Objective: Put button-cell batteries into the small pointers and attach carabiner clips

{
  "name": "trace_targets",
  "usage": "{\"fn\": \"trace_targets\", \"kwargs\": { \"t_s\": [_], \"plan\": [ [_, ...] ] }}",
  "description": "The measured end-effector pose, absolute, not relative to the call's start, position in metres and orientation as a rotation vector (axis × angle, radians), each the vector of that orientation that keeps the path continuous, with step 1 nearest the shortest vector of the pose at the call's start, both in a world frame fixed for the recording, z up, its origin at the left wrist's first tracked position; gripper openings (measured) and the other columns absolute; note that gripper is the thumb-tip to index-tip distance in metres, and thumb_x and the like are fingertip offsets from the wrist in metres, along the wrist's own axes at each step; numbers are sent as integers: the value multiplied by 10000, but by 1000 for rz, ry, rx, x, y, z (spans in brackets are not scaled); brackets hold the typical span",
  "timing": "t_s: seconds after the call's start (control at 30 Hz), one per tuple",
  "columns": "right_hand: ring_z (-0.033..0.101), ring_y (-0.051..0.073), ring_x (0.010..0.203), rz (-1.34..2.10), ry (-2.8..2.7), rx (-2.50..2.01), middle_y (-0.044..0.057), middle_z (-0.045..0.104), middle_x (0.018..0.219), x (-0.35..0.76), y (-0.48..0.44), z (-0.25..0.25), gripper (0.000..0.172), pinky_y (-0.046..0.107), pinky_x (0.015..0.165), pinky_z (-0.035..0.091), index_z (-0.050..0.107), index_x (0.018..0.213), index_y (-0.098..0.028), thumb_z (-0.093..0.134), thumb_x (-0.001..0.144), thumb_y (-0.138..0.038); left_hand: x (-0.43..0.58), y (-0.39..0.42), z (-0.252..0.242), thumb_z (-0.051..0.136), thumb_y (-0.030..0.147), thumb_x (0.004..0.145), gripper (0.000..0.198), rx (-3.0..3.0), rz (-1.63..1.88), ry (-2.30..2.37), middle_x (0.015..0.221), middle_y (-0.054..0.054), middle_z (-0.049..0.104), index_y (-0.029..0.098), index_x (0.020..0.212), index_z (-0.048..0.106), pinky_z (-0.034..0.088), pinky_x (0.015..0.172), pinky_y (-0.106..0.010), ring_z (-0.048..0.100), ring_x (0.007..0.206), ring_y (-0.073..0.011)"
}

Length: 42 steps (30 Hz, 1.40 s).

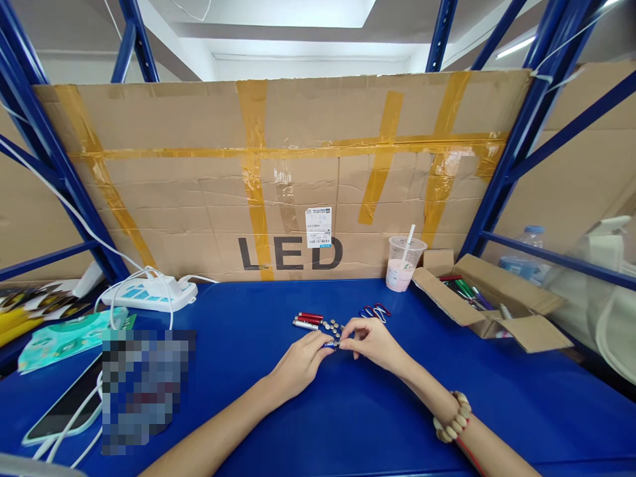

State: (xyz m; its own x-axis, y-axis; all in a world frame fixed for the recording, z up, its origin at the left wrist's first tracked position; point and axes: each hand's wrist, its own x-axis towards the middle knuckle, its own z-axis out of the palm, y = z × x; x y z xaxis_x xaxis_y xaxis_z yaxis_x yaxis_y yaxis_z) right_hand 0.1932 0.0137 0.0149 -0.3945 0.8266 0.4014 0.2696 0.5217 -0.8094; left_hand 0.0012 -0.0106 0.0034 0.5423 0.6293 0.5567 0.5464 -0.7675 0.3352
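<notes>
My left hand is closed around a small blue flashlight, a short metal tube mostly covered by the fingers. At the tube's silver end, the fingertips of my right hand are pinched together; what lies between them is too small to make out. Just beyond my hands lie several button cells in a loose group. Left of them are red tubes and a silver tube of similar size. Behind my right hand rest several carabiner clips in red, blue and silver.
At the back right stand a lidded plastic cup with a straw and an open cardboard box holding pens. A power strip, a teal packet, a phone and white cables occupy the left. A taped cardboard sheet walls the back.
</notes>
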Motion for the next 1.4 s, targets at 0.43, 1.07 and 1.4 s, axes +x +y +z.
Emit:
{"fn": "trace_targets", "kwargs": {
  "t_s": [0.43,1.07,1.4],
  "plan": [
    [539,109,498,671,-2247,-769,15,579,650,193,-2,20,329,242,599,425,596,646,-176,470,874,-377,0,-11,-1,335,220,937,241,2788,1015,997,807,-24,622,191,891,570,453,674,-222,597,750,-158],
    [515,89,406,916,-2177,-927,-3,531,532,187,2,13,422,189,444,404,538,655,-155,409,874,-493,2,-7,2,286,249,969,312,2800,1096,995,785,-40,600,172,889,578,450,681,-264,538,748,-172],
    [498,84,404,945,-2159,-908,-6,520,519,192,5,16,442,193,452,400,603,692,-137,437,857,-513,2,-8,3,317,256,965,281,2722,1078,1019,837,-31,623,180,915,584,450,727,-274,557,793,-173]
  ]
}}
